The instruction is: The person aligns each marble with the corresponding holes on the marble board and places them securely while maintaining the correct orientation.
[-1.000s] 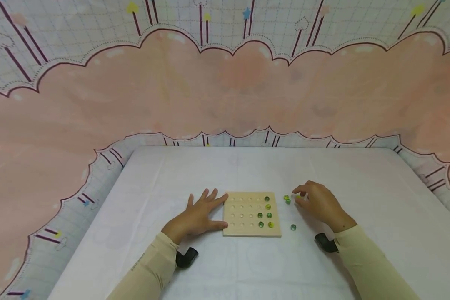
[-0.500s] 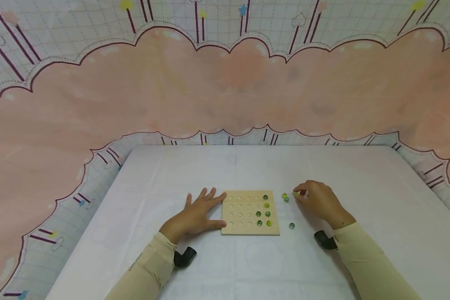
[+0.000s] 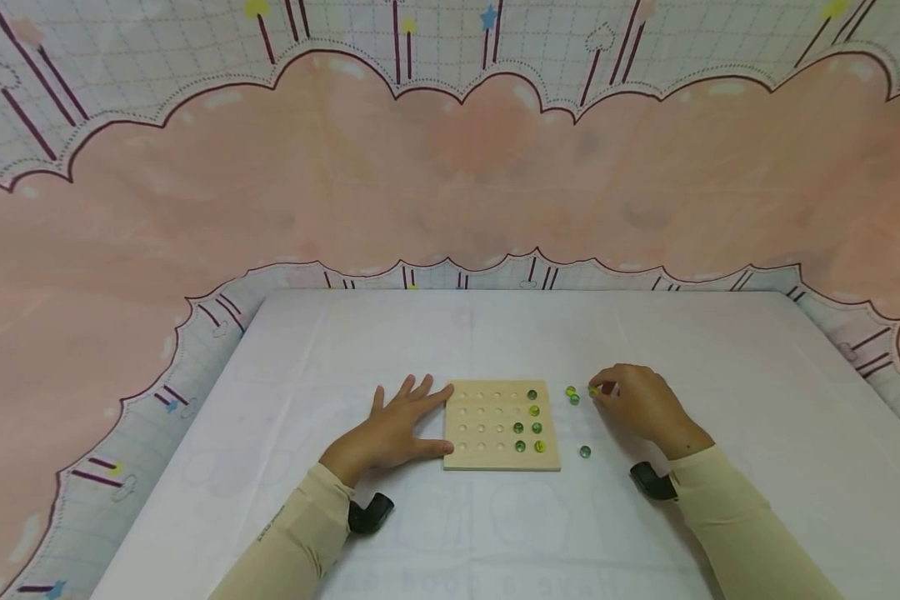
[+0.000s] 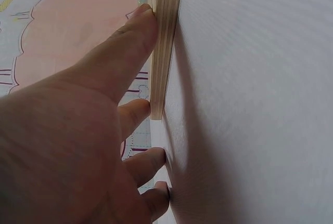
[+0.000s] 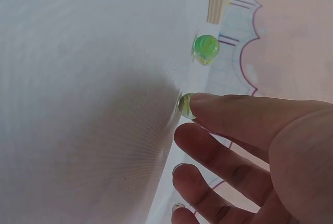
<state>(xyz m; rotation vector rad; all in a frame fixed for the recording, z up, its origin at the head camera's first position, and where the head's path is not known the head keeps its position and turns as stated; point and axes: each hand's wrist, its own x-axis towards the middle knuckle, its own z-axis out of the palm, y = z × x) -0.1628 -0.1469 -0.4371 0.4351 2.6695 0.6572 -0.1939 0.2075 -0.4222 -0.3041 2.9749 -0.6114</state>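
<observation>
My right hand (image 3: 641,410) pinches a yellow-green glass marble (image 5: 186,105) between thumb and index finger, right of the board and at the cloth's surface. The other right fingers are loosely bent. A pale wooden board (image 3: 476,457) with rows of round hollows lies in front of me. Several green and yellow marbles (image 3: 537,428) sit in its two right-hand columns. My left hand (image 3: 392,433) is spread at the board's left side; its thumb (image 4: 130,42) touches the near left corner and its index finger the far left one.
Two loose marbles (image 3: 574,400) touch or nearly touch between the board and my right hand. Another green marble (image 3: 585,452) lies nearer, right of the board. White cloth (image 3: 420,333) covers the table, with a patterned curtain (image 3: 450,183) behind it.
My right thumb and index finger have come together on the yellow-green marble. The left hand and the board have stayed in place.
</observation>
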